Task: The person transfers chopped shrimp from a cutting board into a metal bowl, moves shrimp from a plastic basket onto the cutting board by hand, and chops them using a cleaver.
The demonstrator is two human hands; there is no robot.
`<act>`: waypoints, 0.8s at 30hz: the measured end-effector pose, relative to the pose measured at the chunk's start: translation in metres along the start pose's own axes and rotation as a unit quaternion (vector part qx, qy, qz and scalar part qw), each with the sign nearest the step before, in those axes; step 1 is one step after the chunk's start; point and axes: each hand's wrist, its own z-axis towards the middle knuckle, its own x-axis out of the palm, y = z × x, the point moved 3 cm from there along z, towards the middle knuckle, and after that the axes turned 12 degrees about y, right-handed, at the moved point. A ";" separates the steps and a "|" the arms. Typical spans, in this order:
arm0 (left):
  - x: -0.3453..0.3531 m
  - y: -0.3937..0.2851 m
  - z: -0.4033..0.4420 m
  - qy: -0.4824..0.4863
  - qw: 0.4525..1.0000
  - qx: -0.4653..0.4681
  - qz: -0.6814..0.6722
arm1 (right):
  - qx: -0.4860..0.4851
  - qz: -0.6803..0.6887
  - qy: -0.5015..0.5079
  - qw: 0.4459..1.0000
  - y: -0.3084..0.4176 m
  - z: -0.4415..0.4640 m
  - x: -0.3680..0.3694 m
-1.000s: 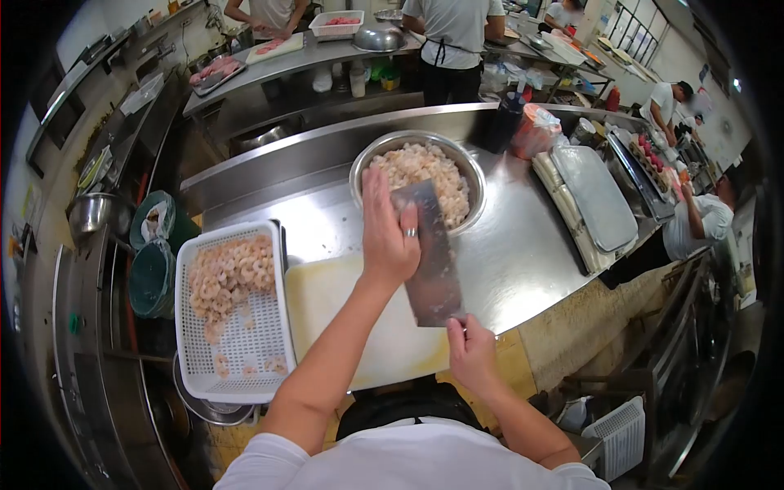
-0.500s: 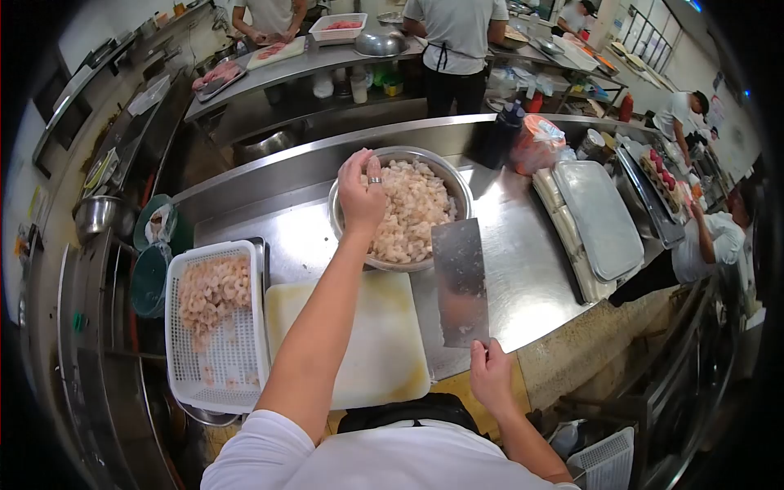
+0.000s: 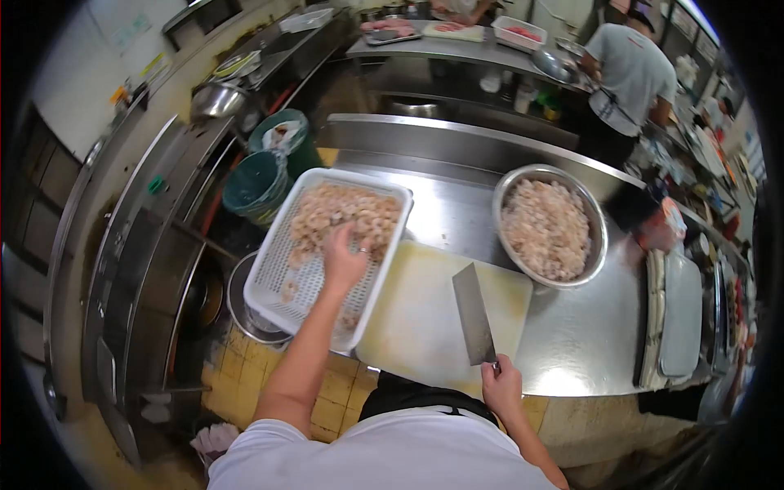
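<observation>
Right hand [image 3: 501, 382] clamped on cleaver [image 3: 474, 316] (over cutting board [image 3: 420, 318]). Left hand [image 3: 345, 261] at shrimp [image 3: 347, 206], grip can't be judged.

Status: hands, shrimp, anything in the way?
Left hand at shrimp in white basket, grip unclear. Right hand holds cleaver over cutting board. Metal bowl near board corner, blocking neither hand.

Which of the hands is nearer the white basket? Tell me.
Left. The left hand is over the white basket, at the shrimp; the right hand is outside it, to the right, holding the cleaver.
</observation>
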 end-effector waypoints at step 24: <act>-0.004 0.107 0.003 0.449 0.887 -0.059 0.094 | 0.018 -0.142 -0.093 0.985 0.037 -0.016 0.075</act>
